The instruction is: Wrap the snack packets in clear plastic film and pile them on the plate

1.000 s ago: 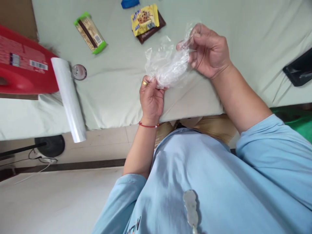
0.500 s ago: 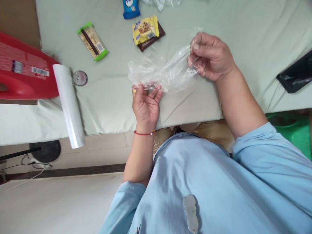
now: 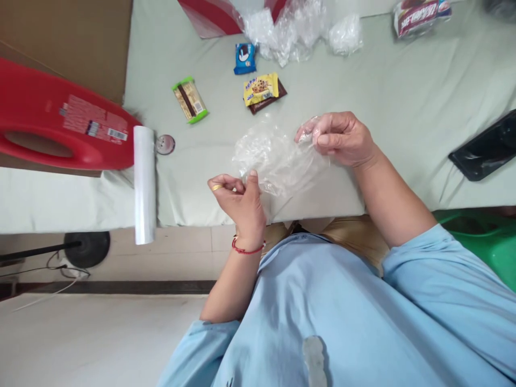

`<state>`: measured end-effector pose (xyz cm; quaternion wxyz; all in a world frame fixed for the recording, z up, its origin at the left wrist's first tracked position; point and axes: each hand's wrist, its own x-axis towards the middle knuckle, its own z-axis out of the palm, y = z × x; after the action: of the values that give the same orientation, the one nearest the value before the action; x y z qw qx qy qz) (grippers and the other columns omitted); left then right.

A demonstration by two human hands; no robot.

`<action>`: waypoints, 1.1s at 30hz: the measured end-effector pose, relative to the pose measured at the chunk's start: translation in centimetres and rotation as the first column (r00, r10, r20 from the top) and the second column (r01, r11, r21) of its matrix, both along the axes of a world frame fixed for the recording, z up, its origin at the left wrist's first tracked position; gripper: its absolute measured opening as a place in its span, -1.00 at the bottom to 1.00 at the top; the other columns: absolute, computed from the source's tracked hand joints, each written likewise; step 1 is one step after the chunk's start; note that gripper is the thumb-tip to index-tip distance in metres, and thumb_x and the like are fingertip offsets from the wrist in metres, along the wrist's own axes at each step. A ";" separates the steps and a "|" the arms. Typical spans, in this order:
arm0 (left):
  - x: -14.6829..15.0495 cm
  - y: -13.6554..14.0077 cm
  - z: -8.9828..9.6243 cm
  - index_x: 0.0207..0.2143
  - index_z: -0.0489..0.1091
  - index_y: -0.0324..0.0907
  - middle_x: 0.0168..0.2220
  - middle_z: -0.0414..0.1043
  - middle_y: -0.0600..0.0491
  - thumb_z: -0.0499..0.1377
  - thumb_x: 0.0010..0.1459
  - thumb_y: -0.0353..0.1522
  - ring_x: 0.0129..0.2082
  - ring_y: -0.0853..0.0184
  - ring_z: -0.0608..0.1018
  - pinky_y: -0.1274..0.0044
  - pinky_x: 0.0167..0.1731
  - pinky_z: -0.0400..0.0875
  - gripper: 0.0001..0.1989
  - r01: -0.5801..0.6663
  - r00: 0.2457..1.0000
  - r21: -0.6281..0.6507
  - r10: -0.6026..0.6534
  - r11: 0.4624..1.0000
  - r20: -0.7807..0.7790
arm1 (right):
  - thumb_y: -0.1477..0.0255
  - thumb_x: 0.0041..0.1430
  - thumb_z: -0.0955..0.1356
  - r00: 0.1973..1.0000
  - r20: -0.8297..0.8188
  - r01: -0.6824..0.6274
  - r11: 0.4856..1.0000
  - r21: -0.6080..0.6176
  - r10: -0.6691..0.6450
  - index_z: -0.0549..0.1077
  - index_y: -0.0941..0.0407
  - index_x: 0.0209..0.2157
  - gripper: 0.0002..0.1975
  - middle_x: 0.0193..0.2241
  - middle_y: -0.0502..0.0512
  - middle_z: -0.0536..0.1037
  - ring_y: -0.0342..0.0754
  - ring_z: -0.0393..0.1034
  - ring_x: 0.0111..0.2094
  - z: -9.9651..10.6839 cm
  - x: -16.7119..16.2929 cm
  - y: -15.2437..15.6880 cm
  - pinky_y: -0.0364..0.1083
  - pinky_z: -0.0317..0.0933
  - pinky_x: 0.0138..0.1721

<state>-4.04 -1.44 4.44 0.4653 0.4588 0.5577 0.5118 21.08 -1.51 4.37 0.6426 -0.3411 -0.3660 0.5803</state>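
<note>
A crumpled clear plastic bag [image 3: 274, 153] stretches between my two hands above the table's front edge. My left hand [image 3: 238, 200], with a gold ring and a red wrist string, is closed on the bag's lower left side, thumb up and fingers curled. At the bag's upper right, my right hand [image 3: 338, 138] pinches the film between thumb and fingers. Beyond the bag lies a yellow cookie packet [image 3: 260, 90] on top of a brown packet [image 3: 278, 98]. Farther back is a small blue packet [image 3: 244, 58], and to the left a green-ended wafer packet [image 3: 189, 100].
A clear plastic roll [image 3: 144, 188] overhangs the front edge beside a red jug [image 3: 80, 129] and a small round tin [image 3: 165, 144]. Bunched clear plastic [image 3: 298, 32] lies at the back. A black object [image 3: 486, 145] sits at right, above a green bin [image 3: 479, 236].
The view has shifted, bringing more of the table's back into sight. My left hand has turned from palm up to thumb up, and the bag has changed shape between my hands.
</note>
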 end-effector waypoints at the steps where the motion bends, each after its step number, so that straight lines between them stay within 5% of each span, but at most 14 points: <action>1: -0.1 0.2 0.2 -0.22 0.06 -0.03 -0.31 0.16 0.27 0.44 0.14 -0.24 -0.43 0.54 0.52 0.64 -0.41 0.43 -0.47 -0.052 0.998 -0.005 0.052 0.999 0.021 | 0.16 -0.06 0.66 0.999 0.049 -0.006 0.999 0.036 0.004 0.53 0.04 -0.48 -0.64 -0.54 -0.03 0.47 0.04 0.54 -0.25 0.2 0.0 0.0 -0.01 0.51 -0.22; 4: -0.2 0.5 0.7 -0.32 0.08 -0.06 -0.35 0.21 0.25 0.46 0.09 -0.19 -0.37 0.45 0.61 0.62 -0.40 0.51 -0.47 -0.088 0.993 -0.060 0.092 0.994 0.072 | 0.04 0.00 0.62 0.987 0.158 -0.006 0.991 0.132 -0.015 0.59 0.00 -0.45 -0.64 -0.55 0.00 0.49 0.07 0.55 -0.19 0.5 0.1 0.1 -0.02 0.51 -0.22; 7: 0.2 0.4 1.4 -0.42 0.16 -0.10 -0.44 0.24 0.20 0.34 0.21 0.02 -0.36 0.37 0.64 0.58 -0.41 0.54 -0.49 0.109 0.990 -0.125 -0.096 0.986 0.106 | 0.04 0.09 0.58 0.977 0.213 -0.060 0.983 0.176 0.022 0.61 0.03 -0.42 -0.65 -0.48 0.04 0.56 0.06 0.58 -0.15 0.7 0.0 0.0 -0.03 0.49 -0.18; 10: 1.1 0.1 2.1 -0.37 0.32 -0.12 -0.37 0.43 0.06 0.15 0.25 0.24 -0.28 0.21 0.69 0.45 -0.37 0.62 -0.40 0.418 0.894 -0.236 -0.352 0.877 0.276 | 0.09 0.12 0.59 0.910 0.380 -0.269 0.935 0.232 0.167 0.65 0.08 -0.36 -0.67 -0.24 0.13 0.68 0.02 0.59 -0.09 0.8 -0.8 -0.1 -0.04 0.46 -0.08; 12: 1.7 0.2 2.2 -0.30 0.39 -0.12 -0.29 0.51 0.00 0.12 0.21 0.30 -0.28 0.21 0.69 0.42 -0.37 0.63 -0.34 0.530 0.825 -0.286 -0.407 0.798 0.392 | 0.09 0.13 0.58 0.831 0.498 -0.416 0.871 0.259 0.249 0.67 0.08 -0.31 -0.67 -0.13 0.13 0.70 0.01 0.59 -0.04 0.5 -1.6 -0.1 -0.06 0.43 0.00; 14: 2.1 0.3 2.0 -0.24 0.43 -0.12 -0.30 0.52 0.05 0.28 0.16 0.20 -0.37 0.32 0.63 0.50 -0.42 0.59 -0.43 0.545 0.812 -0.314 -0.397 0.777 0.427 | 0.08 0.21 0.53 0.735 0.607 -0.537 0.804 0.253 0.300 0.69 0.06 -0.25 -0.68 -0.08 0.11 0.70 0.00 0.58 -0.02 -0.1 -2.3 -0.1 -0.08 0.40 0.05; 17: 2.3 0.6 1.2 -0.25 0.47 -0.13 -0.37 0.48 0.16 0.54 0.00 -0.15 -0.45 0.48 0.53 0.65 -0.48 0.44 -0.59 0.483 0.856 -0.320 -0.362 0.815 0.370 | 0.13 0.37 0.43 0.588 0.739 -0.650 0.736 0.190 0.328 0.70 0.06 -0.14 -0.69 -0.08 0.10 0.71 -0.04 0.58 -0.04 -0.6 -2.9 -0.3 -0.09 0.35 0.08; 21: 2.4 0.7 0.0 -0.31 0.45 -0.16 -0.39 0.47 0.16 0.52 0.00 -0.28 -0.44 0.50 0.50 0.67 -0.44 0.43 -0.67 0.397 0.897 -0.294 -0.299 0.870 0.326 | 0.14 0.42 0.38 0.570 0.750 -0.659 0.732 0.174 0.335 0.68 0.08 -0.09 -0.67 -0.07 0.10 0.70 -0.04 0.54 0.03 -0.1 -2.6 -0.5 -0.08 0.30 0.13; 25: 2.5 0.7 -0.7 -0.29 0.33 -0.11 -0.36 0.48 0.15 0.43 0.13 -0.22 -0.41 0.45 0.56 0.60 -0.39 0.51 -0.68 0.285 0.936 -0.306 -0.195 0.908 0.293 | 0.09 0.39 0.38 0.655 0.707 -0.499 0.856 0.137 0.268 0.66 0.11 -0.13 -0.62 -0.17 0.09 0.70 -0.04 0.56 -0.10 0.4 -1.7 -0.4 -0.10 0.34 -0.01; 28: 2.5 0.7 -0.8 -0.23 0.24 -0.06 -0.34 0.48 0.16 0.32 0.25 -0.17 -0.39 0.40 0.62 0.54 -0.37 0.55 -0.69 0.187 0.966 -0.308 -0.117 0.933 0.231 | 0.06 0.38 0.36 0.688 0.722 -0.179 0.981 0.072 0.073 0.64 0.12 -0.20 -0.60 -0.30 0.07 0.66 -0.03 0.52 -0.21 -0.2 -1.1 0.1 -0.08 0.35 -0.12; 33: 2.4 0.4 -0.9 -0.23 0.18 -0.05 -0.39 0.42 0.21 0.25 0.31 -0.09 -0.50 0.41 0.60 0.58 -0.49 0.45 -0.67 0.121 0.991 -0.223 -0.105 0.967 0.085 | 0.07 0.33 0.39 0.519 0.832 0.267 0.962 0.061 -0.197 0.57 0.10 -0.09 -0.62 -0.19 0.11 0.56 0.05 0.45 -0.12 -1.9 -0.1 0.9 0.05 0.36 -0.01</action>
<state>-1.66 -1.03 3.55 0.5630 0.4147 0.5683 0.4337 20.95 -0.59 2.48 0.4515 -0.6435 -0.5550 0.2721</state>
